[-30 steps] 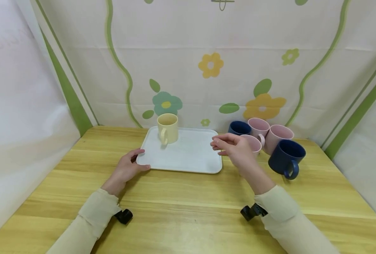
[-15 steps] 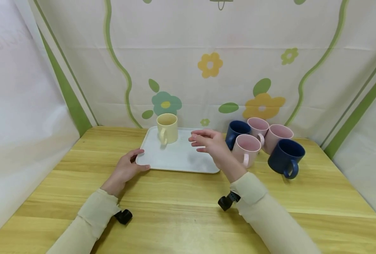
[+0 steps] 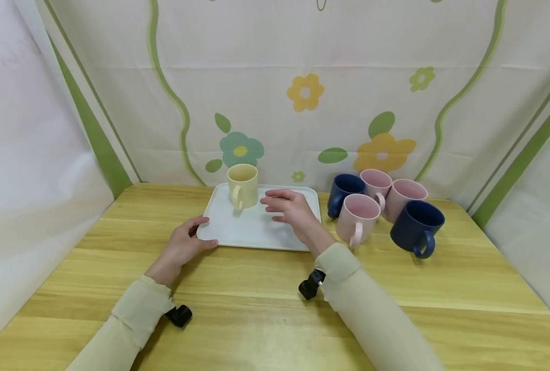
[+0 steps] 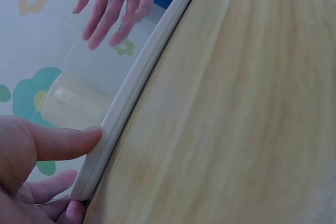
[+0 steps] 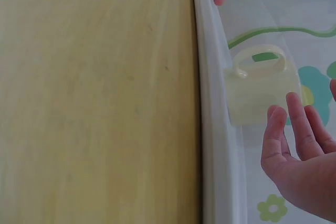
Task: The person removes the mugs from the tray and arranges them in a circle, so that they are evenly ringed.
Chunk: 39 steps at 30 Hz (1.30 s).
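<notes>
A pale yellow mug point(image 3: 243, 186) stands upright on the back left part of a white rectangular tray point(image 3: 237, 232), its handle facing the front. My left hand point(image 3: 184, 246) grips the tray's front left corner. In the left wrist view its thumb point(image 4: 71, 142) lies on the rim, with the other fingers around the corner. Over the tray, just right of the mug, hovers my right hand point(image 3: 293, 210) with nothing in it. Its fingers point(image 5: 302, 127) are spread loosely and point toward the mug in the right wrist view.
Right of the tray cluster several mugs: a navy mug point(image 3: 346, 193) at the back left, a pink mug point(image 3: 358, 219) in front of it, two more pink ones behind, and another navy mug point(image 3: 416, 226) at the right. A patterned curtain point(image 3: 256, 93) closes off the wooden table's back.
My right hand has moved left from in front of the pink mugs to over the tray, close to the yellow mug. My left hand has stayed at the tray's corner.
</notes>
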{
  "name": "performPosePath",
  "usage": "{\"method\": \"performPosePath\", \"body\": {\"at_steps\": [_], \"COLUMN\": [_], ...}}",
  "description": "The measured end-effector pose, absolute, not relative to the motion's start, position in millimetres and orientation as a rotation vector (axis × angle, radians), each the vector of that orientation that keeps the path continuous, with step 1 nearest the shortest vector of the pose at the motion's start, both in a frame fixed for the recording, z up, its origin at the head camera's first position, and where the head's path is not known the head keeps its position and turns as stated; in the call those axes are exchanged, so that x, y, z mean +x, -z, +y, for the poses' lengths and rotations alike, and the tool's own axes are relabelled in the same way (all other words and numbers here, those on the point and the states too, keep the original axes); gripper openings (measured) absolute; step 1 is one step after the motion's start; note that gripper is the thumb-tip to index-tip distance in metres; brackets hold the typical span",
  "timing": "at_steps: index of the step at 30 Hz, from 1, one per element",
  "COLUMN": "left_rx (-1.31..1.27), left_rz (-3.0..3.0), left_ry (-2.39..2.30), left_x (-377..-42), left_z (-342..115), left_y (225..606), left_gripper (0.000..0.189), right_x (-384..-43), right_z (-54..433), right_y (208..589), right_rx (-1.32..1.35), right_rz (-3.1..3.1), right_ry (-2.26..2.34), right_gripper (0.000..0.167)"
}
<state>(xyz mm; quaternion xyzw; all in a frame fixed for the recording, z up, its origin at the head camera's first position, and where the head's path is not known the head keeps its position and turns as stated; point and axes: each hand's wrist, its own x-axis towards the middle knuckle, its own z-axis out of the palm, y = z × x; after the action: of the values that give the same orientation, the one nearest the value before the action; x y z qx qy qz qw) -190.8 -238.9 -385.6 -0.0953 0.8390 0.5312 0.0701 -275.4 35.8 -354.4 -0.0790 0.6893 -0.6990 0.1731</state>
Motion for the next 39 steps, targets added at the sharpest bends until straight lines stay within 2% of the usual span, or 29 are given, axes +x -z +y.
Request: {"method": "performPosePath", "body": {"at_steps": [6,27,39], "left_rx": [-0.283,-0.285,-0.278], "left_rz": [2.530,2.527,2.526], "left_ry": [-1.591,-1.599,-1.592], "left_x": [-189.6,-187.6,-189.1], "left_z": [-241.3,-242.5,-237.8], "left_y": [384.8,383.4,385.2], "left_gripper": [0.080,0.079,0.079], "right_x": [-282.0,-286.1,-285.2], "right_z": [21.9,-18.2,-19.8], "right_y": [362.4,371.7,368.9], "right_rx": [-0.260,-0.347,-0.335], "right_rz": [1.932,1.873,1.772], "right_ry": [1.943,1.811,1.805], "right_gripper": [0.052,0.051,0.061]}}
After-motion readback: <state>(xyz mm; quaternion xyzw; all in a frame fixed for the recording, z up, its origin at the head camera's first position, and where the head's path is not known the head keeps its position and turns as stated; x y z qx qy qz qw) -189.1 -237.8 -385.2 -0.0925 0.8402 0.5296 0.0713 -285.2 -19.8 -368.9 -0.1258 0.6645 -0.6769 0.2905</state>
